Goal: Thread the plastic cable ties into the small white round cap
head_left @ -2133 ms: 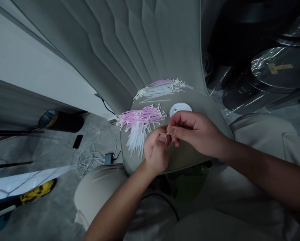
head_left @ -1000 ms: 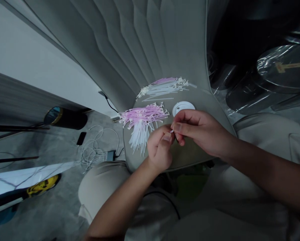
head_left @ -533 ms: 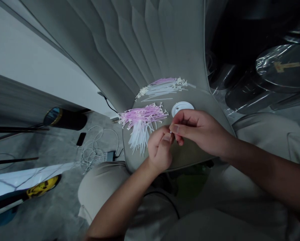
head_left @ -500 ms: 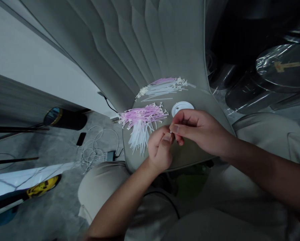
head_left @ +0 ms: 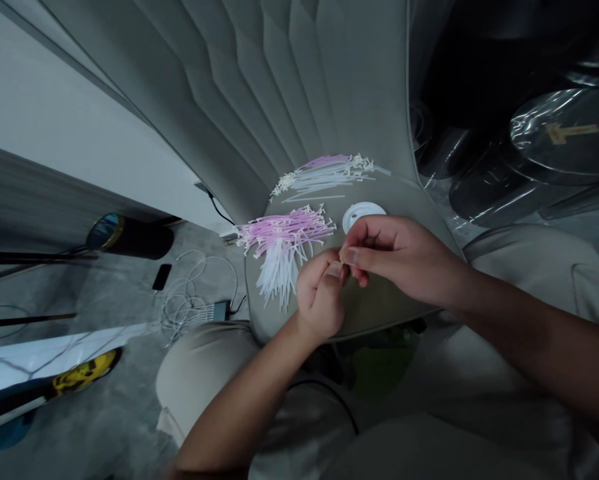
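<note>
Over the front of a chair seat [head_left: 374,313], my left hand [head_left: 322,297] is closed in a pinch, thumb against the curled index finger. The fingertips of my right hand [head_left: 397,257] meet it, thumb and index finger also pinched. Whatever sits between them is tiny, pale and mostly covered by the fingers. Beside my left hand lies a bundle of thin white sticks [head_left: 279,273] under a pile of pink sticks [head_left: 292,227] with small white ends. Partly behind my right hand is a round white lid [head_left: 362,211], with a small dark hole in it.
Another row of white and pink sticks [head_left: 324,175] lies near the quilted chair back [head_left: 289,80]. Down on the left floor are coiled cables [head_left: 189,300], a phone-like dark slab [head_left: 162,277] and a black cylinder [head_left: 134,237]. Clear plastic drums [head_left: 554,147] stand at right.
Both hands stay nearly in place, with only a slight shift at the fingertips. The small white bit between them shows less than before.
</note>
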Available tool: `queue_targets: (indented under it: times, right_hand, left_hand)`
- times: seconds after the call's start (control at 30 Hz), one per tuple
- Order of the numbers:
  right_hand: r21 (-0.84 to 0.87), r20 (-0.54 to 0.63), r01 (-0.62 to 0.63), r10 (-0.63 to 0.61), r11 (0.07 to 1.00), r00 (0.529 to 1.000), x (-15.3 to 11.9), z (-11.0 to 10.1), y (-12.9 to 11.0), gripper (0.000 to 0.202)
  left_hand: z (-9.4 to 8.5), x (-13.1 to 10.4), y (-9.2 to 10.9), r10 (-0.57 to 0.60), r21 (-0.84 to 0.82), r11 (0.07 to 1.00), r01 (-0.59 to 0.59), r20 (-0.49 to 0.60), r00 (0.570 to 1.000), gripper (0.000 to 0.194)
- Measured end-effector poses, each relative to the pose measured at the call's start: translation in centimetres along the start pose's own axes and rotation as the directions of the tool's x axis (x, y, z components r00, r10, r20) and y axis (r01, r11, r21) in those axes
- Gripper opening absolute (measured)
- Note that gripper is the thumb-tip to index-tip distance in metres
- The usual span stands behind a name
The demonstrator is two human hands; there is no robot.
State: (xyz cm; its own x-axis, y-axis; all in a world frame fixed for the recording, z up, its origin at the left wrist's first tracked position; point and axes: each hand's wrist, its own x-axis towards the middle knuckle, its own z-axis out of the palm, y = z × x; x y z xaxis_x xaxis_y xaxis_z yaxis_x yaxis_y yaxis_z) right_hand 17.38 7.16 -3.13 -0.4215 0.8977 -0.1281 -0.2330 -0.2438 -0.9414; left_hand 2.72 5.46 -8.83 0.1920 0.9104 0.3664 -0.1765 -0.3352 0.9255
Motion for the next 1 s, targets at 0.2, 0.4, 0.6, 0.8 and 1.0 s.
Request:
queue_targets:
  times: [0.2,0.4,0.6,0.8,1.0]
  right_hand:
    - [0.101,-0.08,0.029,-0.021,0.994,0.997,0.5,-0.4,1.2,0.009]
    - [0.137,-0.117,0.008,0.008,0.991,0.993,0.9,-1.0,1.4,0.01]
    - [0.125,-0.127,-0.005,0.021,0.992,0.992,0.7,-0.8,1.3,0.013]
    - [0.157,-0.065,-0.095,0.107,0.983,0.992,0.8,-0.5,1.8,0.012]
    - [0.24,0.037,-0.178,0.174,0.954,0.984,1.2,-0.5,3.3,0.012]
  left_hand:
    - [-0.1,0.5,0.1,0.032,0.051,0.998,-0.035,0.065,0.997,0.025]
    - [0.0,0.9,1.1,0.138,0.334,0.921,-0.198,0.195,0.971,0.026]
    - [0.8,0.9,2.6,0.11,0.498,0.828,-0.258,0.308,0.945,0.02]
    - [1.6,0.7,4.9,0.187,0.476,0.781,-0.404,0.439,0.879,0.009]
    - [1.2,1.0,7.5,0.121,0.398,0.882,-0.251,0.324,0.938,0.014]
